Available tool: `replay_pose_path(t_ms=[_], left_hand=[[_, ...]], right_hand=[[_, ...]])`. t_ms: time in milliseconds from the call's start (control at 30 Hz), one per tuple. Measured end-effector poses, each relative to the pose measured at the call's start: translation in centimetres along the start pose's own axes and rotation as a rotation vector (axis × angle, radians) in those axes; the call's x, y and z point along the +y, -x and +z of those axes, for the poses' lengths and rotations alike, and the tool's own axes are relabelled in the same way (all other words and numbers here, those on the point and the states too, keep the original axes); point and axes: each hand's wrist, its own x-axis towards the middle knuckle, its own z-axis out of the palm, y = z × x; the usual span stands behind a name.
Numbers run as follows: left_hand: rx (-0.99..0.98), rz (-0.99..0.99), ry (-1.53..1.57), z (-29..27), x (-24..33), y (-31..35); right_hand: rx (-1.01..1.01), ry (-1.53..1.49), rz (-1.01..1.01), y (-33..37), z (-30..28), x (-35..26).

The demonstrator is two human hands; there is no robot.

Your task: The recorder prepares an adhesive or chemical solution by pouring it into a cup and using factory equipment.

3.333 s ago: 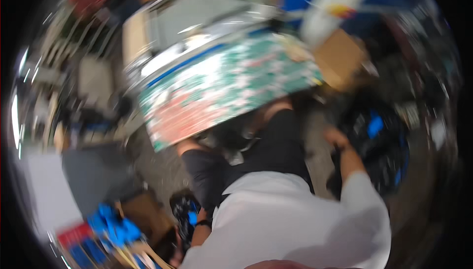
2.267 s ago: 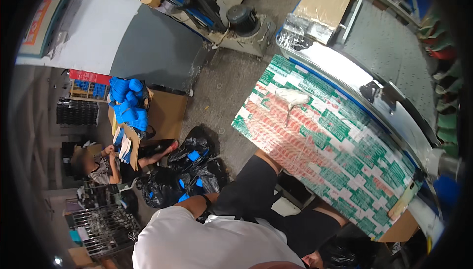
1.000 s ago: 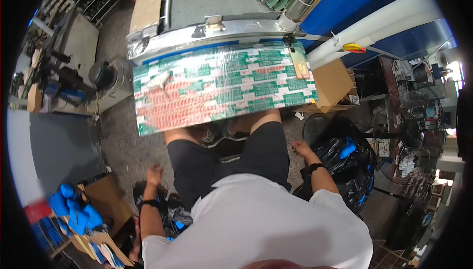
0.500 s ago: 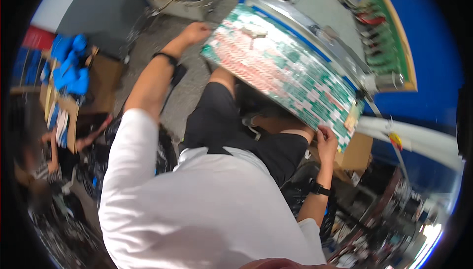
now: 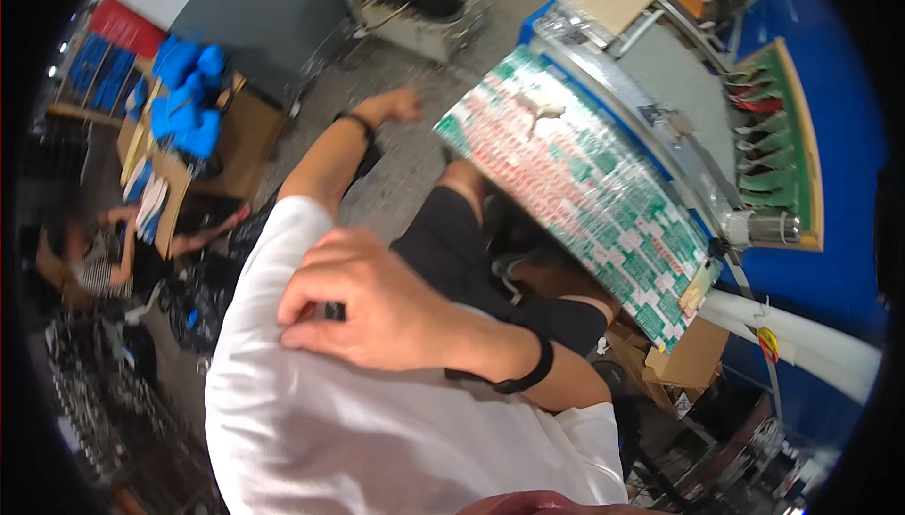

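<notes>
My right hand [image 5: 363,303] is drawn across my chest to the left shoulder, thumb and fingers bent together at the cloth of my white shirt [image 5: 377,421]. They appear to pinch the shirt, though the fingertips are partly hidden. Off the board's left corner, above the floor, my left hand [image 5: 391,105] is held with curled fingers; whether anything small is in them does not show. A flat board with a green, white and red printed surface [image 5: 584,195] slants in front of my legs. Neither hand touches it. A small pale piece [image 5: 542,108] lies on its far part.
Behind the board stands a blue-framed machine [image 5: 650,91] with a metal roller end [image 5: 768,228]. A rack of gloves [image 5: 762,138] is at right, above a white pipe [image 5: 811,331]. Blue bundles [image 5: 189,100] and cardboard [image 5: 250,143] stand left, near another person [image 5: 99,265].
My right hand has left the board's near right corner and come up to my left shoulder. The left hand has moved away from the board's left edge. The view has shifted.
</notes>
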Motion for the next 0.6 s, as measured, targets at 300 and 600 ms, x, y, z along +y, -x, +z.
replay_pose_path(t_ms=[300,600], left_hand=[[-0.229,-0.107,-0.238,0.3,-2.2,1.2],[0.520,0.111,0.252,-2.2,10.7,-0.9]], right_hand=[[-0.101,-0.133,-0.095,-2.7,-2.1,-2.4],[0.362,0.087,0.390,10.1,-14.7,2.2]])
